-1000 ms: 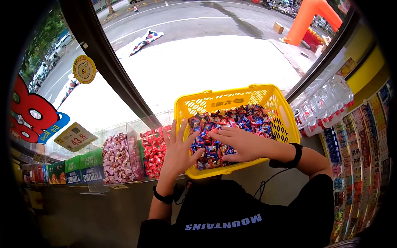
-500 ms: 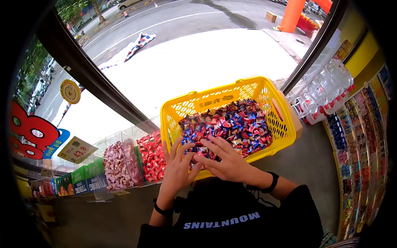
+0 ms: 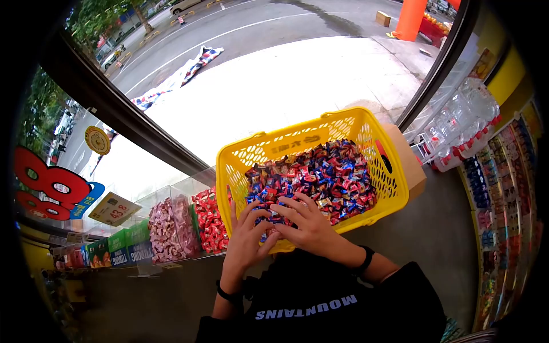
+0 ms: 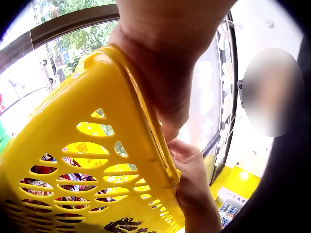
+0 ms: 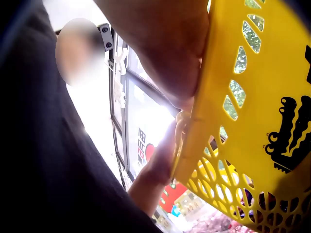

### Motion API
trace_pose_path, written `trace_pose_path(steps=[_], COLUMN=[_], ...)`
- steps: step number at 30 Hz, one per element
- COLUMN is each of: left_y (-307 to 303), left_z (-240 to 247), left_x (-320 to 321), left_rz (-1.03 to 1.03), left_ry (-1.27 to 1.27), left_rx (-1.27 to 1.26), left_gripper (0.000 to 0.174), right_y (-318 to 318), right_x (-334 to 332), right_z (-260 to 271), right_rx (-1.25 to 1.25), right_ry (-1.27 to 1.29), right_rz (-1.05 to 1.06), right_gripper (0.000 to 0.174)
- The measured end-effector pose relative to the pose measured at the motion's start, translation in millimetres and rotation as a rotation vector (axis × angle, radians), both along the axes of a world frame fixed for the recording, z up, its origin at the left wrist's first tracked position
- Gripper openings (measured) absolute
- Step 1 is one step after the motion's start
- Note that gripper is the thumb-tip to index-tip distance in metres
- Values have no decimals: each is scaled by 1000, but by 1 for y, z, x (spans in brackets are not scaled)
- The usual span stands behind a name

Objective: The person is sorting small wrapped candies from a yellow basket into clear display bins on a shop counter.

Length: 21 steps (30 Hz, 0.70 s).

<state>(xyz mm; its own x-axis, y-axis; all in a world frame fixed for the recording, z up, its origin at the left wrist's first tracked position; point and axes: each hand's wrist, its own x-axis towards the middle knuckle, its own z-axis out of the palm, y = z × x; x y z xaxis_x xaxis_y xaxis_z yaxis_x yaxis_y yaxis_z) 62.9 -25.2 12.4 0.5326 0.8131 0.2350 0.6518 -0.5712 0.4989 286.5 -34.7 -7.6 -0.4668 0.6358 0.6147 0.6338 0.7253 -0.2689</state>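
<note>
A yellow basket [image 3: 394, 191] holds many small wrapped candies [image 3: 320, 177], mostly red and blue. At its near left corner, my left hand [image 3: 246, 240] has its fingers spread and bent over the rim. Close beside it, my right hand [image 3: 311, 228] reaches over the near edge with loosely bent fingers, and the thumbs nearly meet. No held item shows in either hand; some fingertips are hidden. The left wrist view has the left hand [image 4: 160, 63] against the basket rim [image 4: 141, 97]. In the right wrist view, the right hand [image 5: 160, 53] is beside the basket wall [image 5: 262, 97].
Left of the basket stand clear bins of red candies [image 3: 210, 223] and pink candies [image 3: 171, 228], with a price sign [image 3: 114, 210] and green boxes [image 3: 130, 243] farther left. A cardboard box [image 3: 409, 166] is behind the basket's right side. Bottles [image 3: 463, 120] and packed shelves [image 3: 503, 211] line the right.
My right hand has moved left and toward the near rim, close to the left hand. Both hands have their fingers more bent. The basket appears farther left in the head view.
</note>
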Motion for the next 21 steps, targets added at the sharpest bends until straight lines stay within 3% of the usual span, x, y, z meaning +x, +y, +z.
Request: trace_pose_path(steps=[4, 8, 17, 21], left_y=[-1, -2, -4, 0], left_z=[2, 3, -14, -12], left_x=[4, 4, -3, -12], left_rz=[36, 87, 116, 135], left_ry=[2, -62, -60, -78], left_rx=[7, 32, 311, 375], left_gripper=[16, 23, 25, 24], right_y=[-2, -1, 1, 2], right_x=[1, 4, 4, 0], right_z=[1, 1, -2, 2], right_rx=[-49, -71, -154, -246], right_ry=[26, 37, 133, 193], right_rz=[17, 32, 55, 73], right_gripper=[16, 19, 14, 29])
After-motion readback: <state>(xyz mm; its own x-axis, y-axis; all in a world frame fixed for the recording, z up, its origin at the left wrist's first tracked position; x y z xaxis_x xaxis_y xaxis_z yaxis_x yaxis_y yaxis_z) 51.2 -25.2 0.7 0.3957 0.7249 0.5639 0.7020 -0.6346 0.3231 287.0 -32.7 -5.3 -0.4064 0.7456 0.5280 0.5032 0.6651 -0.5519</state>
